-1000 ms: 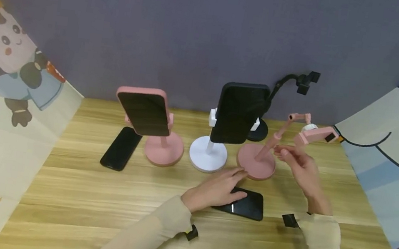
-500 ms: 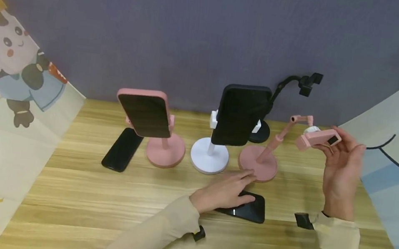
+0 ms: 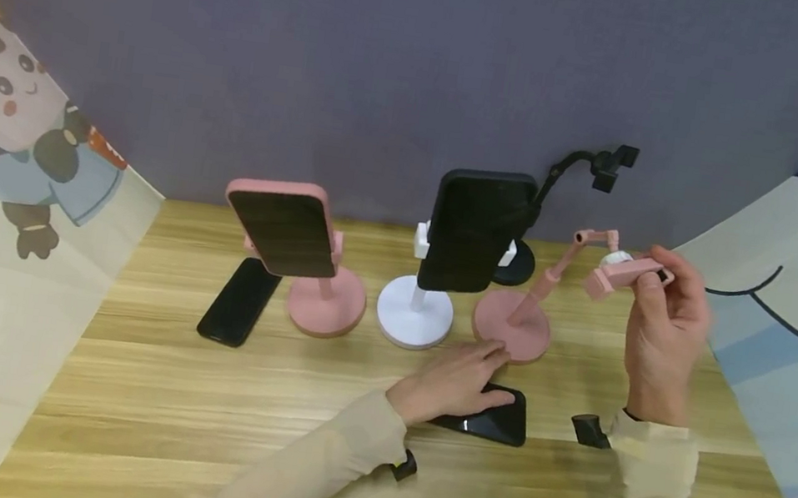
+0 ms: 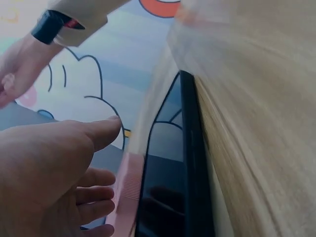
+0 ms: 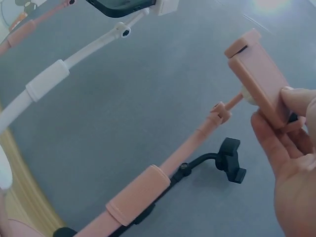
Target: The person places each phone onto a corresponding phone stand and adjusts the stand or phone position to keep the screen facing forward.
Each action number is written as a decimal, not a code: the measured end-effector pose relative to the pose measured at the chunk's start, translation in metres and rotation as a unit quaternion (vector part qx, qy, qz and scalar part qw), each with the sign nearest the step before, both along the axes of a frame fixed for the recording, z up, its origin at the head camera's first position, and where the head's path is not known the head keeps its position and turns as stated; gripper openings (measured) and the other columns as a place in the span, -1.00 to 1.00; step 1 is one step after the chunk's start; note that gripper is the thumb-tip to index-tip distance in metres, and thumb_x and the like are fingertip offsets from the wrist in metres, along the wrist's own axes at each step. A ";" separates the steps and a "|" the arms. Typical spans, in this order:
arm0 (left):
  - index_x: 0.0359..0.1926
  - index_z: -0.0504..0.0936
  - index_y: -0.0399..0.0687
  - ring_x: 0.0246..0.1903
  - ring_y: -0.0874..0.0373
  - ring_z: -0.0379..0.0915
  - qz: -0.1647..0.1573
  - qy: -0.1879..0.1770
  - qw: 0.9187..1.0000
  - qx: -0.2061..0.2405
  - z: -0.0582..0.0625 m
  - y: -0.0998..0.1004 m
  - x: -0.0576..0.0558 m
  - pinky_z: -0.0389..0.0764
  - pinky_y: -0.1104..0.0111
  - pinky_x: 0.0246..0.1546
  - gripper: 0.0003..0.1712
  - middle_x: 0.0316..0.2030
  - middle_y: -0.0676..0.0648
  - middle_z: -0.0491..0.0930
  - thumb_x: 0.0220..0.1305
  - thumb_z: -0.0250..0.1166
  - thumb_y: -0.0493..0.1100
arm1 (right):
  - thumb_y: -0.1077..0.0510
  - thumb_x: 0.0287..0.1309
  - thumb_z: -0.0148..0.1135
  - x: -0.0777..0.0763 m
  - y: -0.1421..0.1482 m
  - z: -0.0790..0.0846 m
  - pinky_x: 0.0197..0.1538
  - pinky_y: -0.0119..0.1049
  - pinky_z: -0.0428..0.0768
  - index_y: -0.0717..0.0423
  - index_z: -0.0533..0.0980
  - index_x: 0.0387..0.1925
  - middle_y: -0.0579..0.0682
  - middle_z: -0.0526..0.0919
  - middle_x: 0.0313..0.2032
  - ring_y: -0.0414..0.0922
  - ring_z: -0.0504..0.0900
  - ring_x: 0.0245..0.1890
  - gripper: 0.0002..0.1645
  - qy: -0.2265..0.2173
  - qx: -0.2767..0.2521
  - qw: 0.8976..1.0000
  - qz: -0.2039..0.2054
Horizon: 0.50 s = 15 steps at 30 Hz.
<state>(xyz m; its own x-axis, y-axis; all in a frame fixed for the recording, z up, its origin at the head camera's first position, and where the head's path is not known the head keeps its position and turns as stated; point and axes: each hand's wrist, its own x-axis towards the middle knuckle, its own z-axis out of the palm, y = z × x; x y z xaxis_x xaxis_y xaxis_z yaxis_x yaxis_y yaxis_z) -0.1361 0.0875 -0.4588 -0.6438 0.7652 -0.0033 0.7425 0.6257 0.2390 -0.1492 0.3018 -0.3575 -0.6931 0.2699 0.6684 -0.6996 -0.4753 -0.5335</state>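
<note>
On the right, my right hand pinches the end of the pink clamp of a phone stand between thumb and fingers. In the right wrist view the clamp holds no phone, and the thumb lies on its face. The stand's round pink base sits on the table. My left hand has its fingers extended, the fingertips at the front edge of that base. Beneath this hand a black phone lies flat, partly covered. In the left wrist view the phone appears close beside the fingers.
A pink stand at left bears a pink-cased phone. Beside it, a white stand bears a black phone. Another black phone lies flat at left. Behind stands a black stand, near the grey wall.
My right hand has gone from beside the pink stand's pole, right and up to the clamp, and now pinches its end. My left hand has shifted slightly right along the base's front edge.
</note>
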 end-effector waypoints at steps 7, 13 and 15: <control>0.26 0.60 -0.05 0.04 0.17 0.55 0.012 0.028 0.999 0.038 -0.024 0.007 -0.015 0.60 0.33 0.10 -0.34 0.19 0.01 0.52 0.46 0.16 0.33 | 0.49 0.31 0.22 -0.002 -0.004 -0.003 -0.07 -0.29 0.65 0.72 0.41 0.07 0.27 0.58 -0.20 -0.01 0.61 -0.21 -0.62 0.004 -0.020 1.000 0.007; 0.11 0.69 -0.07 -0.04 0.19 0.51 0.007 0.017 0.999 0.048 -0.007 -0.002 -0.014 0.56 0.38 0.09 -0.49 0.07 0.02 0.54 0.47 0.23 0.23 | 0.49 0.32 0.21 -0.001 -0.009 -0.004 -0.14 -0.32 0.61 0.69 0.43 0.06 0.24 0.57 -0.19 -0.05 0.55 -0.27 -0.65 -0.003 -0.011 1.000 0.000; 0.11 0.69 -0.10 0.00 0.18 0.51 0.007 0.011 0.999 0.050 -0.004 -0.005 -0.014 0.53 0.40 0.16 -0.51 0.08 0.01 0.54 0.48 0.23 0.19 | 0.49 0.34 0.20 -0.001 -0.011 -0.005 -0.11 -0.32 0.61 0.66 0.44 0.07 0.22 0.57 -0.18 -0.06 0.56 -0.24 -0.66 -0.009 -0.002 1.000 -0.006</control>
<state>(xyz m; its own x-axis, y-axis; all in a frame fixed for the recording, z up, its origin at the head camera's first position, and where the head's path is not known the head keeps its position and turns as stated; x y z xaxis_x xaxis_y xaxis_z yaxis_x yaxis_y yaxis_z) -0.1501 0.0822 -0.4628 -0.6533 0.7520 0.0873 0.7396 0.6094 0.2855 -0.1500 0.2906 -0.3626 -0.7020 0.2811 0.6543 -0.6952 -0.4696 -0.5441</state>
